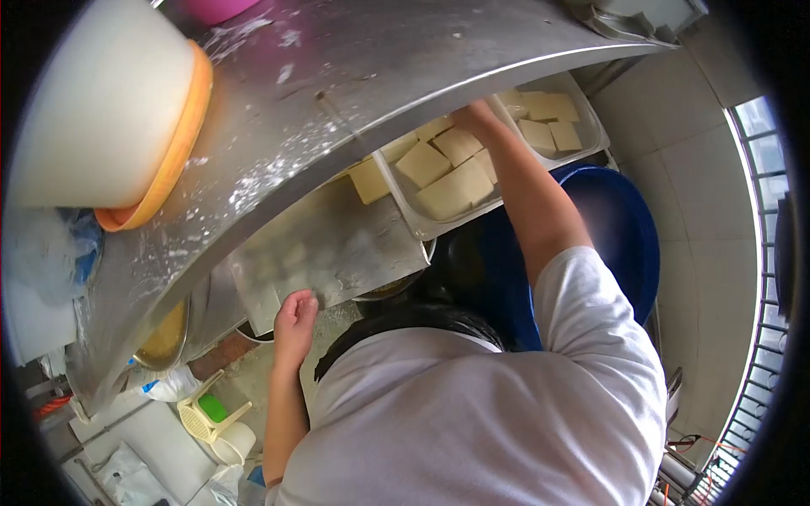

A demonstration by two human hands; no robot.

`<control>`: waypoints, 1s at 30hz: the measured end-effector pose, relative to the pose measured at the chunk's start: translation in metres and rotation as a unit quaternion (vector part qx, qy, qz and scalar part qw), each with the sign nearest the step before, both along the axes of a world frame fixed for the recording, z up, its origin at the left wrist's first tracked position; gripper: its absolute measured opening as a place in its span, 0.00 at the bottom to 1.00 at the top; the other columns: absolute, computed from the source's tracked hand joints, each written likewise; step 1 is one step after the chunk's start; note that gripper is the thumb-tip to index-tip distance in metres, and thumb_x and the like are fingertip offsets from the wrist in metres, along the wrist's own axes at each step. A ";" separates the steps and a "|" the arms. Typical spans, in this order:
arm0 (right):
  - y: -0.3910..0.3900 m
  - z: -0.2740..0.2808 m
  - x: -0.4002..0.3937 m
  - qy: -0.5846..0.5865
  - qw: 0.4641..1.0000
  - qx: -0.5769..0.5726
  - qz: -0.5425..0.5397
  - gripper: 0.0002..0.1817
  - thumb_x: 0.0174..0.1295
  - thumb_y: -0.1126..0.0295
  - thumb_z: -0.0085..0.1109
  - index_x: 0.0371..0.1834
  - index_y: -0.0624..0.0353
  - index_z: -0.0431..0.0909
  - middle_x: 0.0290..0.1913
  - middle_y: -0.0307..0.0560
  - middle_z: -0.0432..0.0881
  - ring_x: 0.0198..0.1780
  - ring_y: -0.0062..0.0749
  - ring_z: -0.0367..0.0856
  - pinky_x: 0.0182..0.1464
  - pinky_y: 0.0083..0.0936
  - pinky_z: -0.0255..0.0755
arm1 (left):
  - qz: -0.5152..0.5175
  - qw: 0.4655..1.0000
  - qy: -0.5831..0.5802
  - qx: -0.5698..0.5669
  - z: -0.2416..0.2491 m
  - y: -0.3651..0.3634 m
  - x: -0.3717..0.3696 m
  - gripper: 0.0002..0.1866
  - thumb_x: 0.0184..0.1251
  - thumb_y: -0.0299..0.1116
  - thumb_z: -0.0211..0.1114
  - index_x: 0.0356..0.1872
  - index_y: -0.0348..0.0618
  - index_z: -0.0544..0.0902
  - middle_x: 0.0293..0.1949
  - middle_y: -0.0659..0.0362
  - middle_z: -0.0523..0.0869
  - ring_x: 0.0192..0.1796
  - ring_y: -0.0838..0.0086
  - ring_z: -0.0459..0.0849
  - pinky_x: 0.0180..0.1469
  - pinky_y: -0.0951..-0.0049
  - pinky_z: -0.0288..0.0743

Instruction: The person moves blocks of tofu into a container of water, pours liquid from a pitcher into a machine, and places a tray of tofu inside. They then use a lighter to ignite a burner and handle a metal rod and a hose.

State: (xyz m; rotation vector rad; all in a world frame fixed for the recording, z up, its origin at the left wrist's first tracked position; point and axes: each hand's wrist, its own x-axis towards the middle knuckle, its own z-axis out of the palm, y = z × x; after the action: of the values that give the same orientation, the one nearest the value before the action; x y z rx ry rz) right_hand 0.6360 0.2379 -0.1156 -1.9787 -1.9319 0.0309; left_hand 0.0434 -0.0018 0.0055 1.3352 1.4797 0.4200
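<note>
My right hand (475, 116) reaches beneath the raised metal counter's edge, over a white plastic tray (430, 225) of pale, tofu-like blocks (462, 187). Its fingers are hidden behind the arm and the counter. A second white tray (596, 126) to the right holds several similar blocks (553, 108). My left hand (295, 325) is loosely closed, fingers curled, close to the front edge of a metal sheet (337, 244); nothing shows in it. One more pale block (369, 181) lies at the sheet's back right corner, beside the first tray.
Above, the metal counter (405, 63) carries white smears and a big white tub with an orange rim (187, 135). A blue barrel (641, 228) stands by my right arm. At lower left are a small cream stool (202, 413) and a metal bowl with yellow contents (164, 337).
</note>
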 end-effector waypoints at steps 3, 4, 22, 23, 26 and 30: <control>-0.025 0.041 -0.029 0.022 0.999 0.002 -0.044 0.25 0.72 0.59 0.57 0.67 0.61 0.77 0.57 0.62 0.86 0.57 0.64 0.83 0.61 0.50 0.78 | -0.160 0.935 0.232 0.216 -0.004 -0.004 -0.006 0.29 0.70 0.42 0.72 0.66 0.36 0.76 0.62 0.43 0.82 0.63 0.50 0.80 0.68 0.50 0.73; -0.041 0.072 -0.056 0.054 0.995 0.010 -0.080 0.25 0.71 0.60 0.58 0.67 0.62 0.76 0.58 0.62 0.85 0.58 0.63 0.83 0.61 0.51 0.78 | -0.157 0.935 0.233 0.214 -0.007 -0.004 -0.005 0.29 0.70 0.42 0.72 0.66 0.36 0.76 0.62 0.43 0.82 0.63 0.50 0.80 0.68 0.50 0.73; -0.156 0.113 -0.326 0.155 0.977 -0.107 -0.099 0.40 0.73 0.63 0.52 0.78 0.82 0.49 0.75 0.82 0.62 0.77 0.68 0.63 0.78 0.45 0.61 | -0.320 0.807 0.341 0.360 -0.090 0.010 -0.033 0.33 0.72 0.28 0.56 0.79 0.47 0.65 0.81 0.45 0.60 0.82 0.39 0.56 0.79 0.29 0.47; -0.152 0.109 -0.327 0.155 0.974 -0.114 -0.117 0.39 0.73 0.62 0.52 0.77 0.81 0.51 0.73 0.82 0.64 0.77 0.68 0.64 0.78 0.45 0.62 | -0.322 0.812 0.335 0.355 -0.090 0.009 -0.038 0.33 0.73 0.28 0.56 0.79 0.47 0.64 0.81 0.44 0.60 0.82 0.39 0.56 0.80 0.29 0.46; -0.136 0.103 -0.321 0.219 0.943 -0.204 -0.147 0.38 0.72 0.60 0.53 0.75 0.81 0.55 0.69 0.83 0.69 0.76 0.70 0.64 0.77 0.48 0.62 | -0.331 0.808 0.331 0.358 -0.096 0.007 -0.052 0.34 0.72 0.28 0.58 0.79 0.47 0.64 0.81 0.44 0.60 0.82 0.38 0.56 0.80 0.29 0.46; -0.129 0.063 -0.326 0.124 0.973 -0.088 -0.176 0.37 0.70 0.58 0.55 0.71 0.79 0.59 0.66 0.83 0.72 0.73 0.69 0.69 0.75 0.48 0.64 | -0.351 0.814 0.305 0.350 -0.087 0.011 -0.059 0.39 0.67 0.29 0.64 0.80 0.48 0.63 0.80 0.43 0.60 0.82 0.38 0.56 0.80 0.29 0.47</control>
State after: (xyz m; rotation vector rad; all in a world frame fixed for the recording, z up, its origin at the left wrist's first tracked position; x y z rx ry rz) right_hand 0.3101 0.1084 -0.0530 -2.2815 -1.4467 0.3492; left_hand -0.0153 0.0090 -0.0820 2.6765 1.1969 0.0155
